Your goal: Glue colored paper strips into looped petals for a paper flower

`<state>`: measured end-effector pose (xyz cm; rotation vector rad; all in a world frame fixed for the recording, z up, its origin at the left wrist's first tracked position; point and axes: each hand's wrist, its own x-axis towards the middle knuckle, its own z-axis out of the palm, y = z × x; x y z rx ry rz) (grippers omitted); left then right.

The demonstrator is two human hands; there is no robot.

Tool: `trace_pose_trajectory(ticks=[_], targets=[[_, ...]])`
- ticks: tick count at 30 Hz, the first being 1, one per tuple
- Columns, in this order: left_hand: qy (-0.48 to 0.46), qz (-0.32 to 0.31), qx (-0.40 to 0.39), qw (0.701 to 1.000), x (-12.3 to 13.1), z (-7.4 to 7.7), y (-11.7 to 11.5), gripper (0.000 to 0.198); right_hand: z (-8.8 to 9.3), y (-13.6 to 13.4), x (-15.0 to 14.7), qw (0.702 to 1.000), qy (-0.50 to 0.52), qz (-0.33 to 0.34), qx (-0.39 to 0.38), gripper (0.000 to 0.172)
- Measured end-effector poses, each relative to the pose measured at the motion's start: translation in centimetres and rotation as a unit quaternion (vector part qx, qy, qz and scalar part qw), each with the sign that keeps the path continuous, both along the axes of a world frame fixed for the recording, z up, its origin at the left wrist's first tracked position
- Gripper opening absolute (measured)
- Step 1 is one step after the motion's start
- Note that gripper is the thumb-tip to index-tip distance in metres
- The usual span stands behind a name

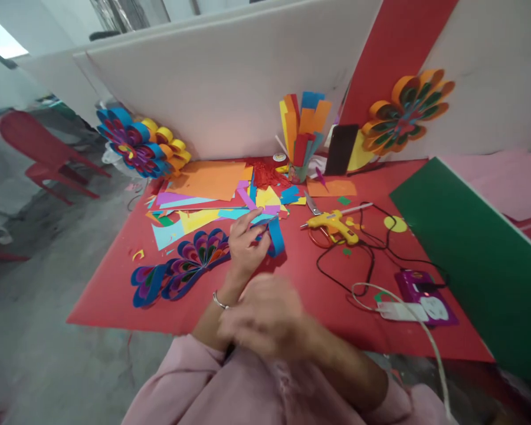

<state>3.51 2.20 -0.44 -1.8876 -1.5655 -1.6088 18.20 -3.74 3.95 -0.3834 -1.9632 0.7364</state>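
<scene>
My left hand [248,245], with a bangle at the wrist, pinches a blue paper loop [277,237] with some purple inside it, just above the red table [292,277]. Blurred by motion, my right hand [268,316] is in front of my chest, close to the left forearm. Its fingers look curled, but I cannot make out whether they hold anything. Left of my left hand lies a row of quilled paper petals [199,260] in blue, purple and green. To the right, a yellow glue gun [334,226] rests on the table beside scissors [312,203].
Coloured paper sheets [207,180] and scraps lie behind my hands. A cup of paper strips [298,171] and a phone [341,149] stand at the back. Paper flowers [130,144] lean left. Cables run to a purple power strip [425,295] beside a green board [464,260].
</scene>
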Motion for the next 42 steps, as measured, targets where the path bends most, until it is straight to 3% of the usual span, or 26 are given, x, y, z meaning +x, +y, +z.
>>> trace_pose_trajectory(ticks=[2,3,5,6,8,13,19,25,30,37,42], targets=[[-0.008,-0.008,-0.001,1.0,0.1,0.1,-0.1,0.009,-0.4,3.3,1.2,0.994,0.031,-0.097,-0.028,0.01],[-0.005,-0.006,0.0,1.0,0.1,0.1,-0.1,0.009,-0.8,4.9,1.5,0.978,0.059,-0.193,-0.051,0.009],[0.008,0.01,0.008,1.0,0.1,0.1,-0.1,0.009,-1.9,7.7,1.6,0.958,0.033,-0.267,-0.102,0.041],[0.013,0.019,0.013,1.0,0.2,0.1,-0.1,0.01,-2.5,8.7,1.4,0.956,0.013,-0.257,-0.139,0.056],[0.019,0.029,0.021,0.999,0.1,0.0,-0.1,0.013,-3.8,10.1,0.8,0.955,-0.004,-0.219,-0.198,0.066],[0.069,0.034,0.005,0.997,0.1,-0.2,-0.2,0.014,-5.6,10.8,-0.6,0.957,0.03,-0.132,-0.257,0.047],[0.142,0.067,0.0,0.988,0.6,-0.3,-0.5,0.006,-6.4,10.4,-0.5,0.938,0.087,-0.147,-0.301,0.04],[0.136,0.03,-0.005,0.99,1.1,0.6,-0.8,0.006,-6.5,9.9,0.0,0.918,0.121,-0.138,-0.352,0.038],[0.068,-0.021,0.008,0.997,1.1,1.7,-1.4,0.007,-5.7,10.2,1.0,0.924,0.126,-0.146,-0.33,0.034],[-0.044,-0.078,-0.09,0.992,0.2,2.0,-1.2,0.018,-5.6,10.1,1.4,0.937,0.104,-0.134,-0.307,0.045],[-0.097,-0.108,-0.102,0.984,-0.1,2.1,-1.2,0.016,-5.3,9.8,1.5,0.949,0.101,-0.181,-0.238,0.028]])
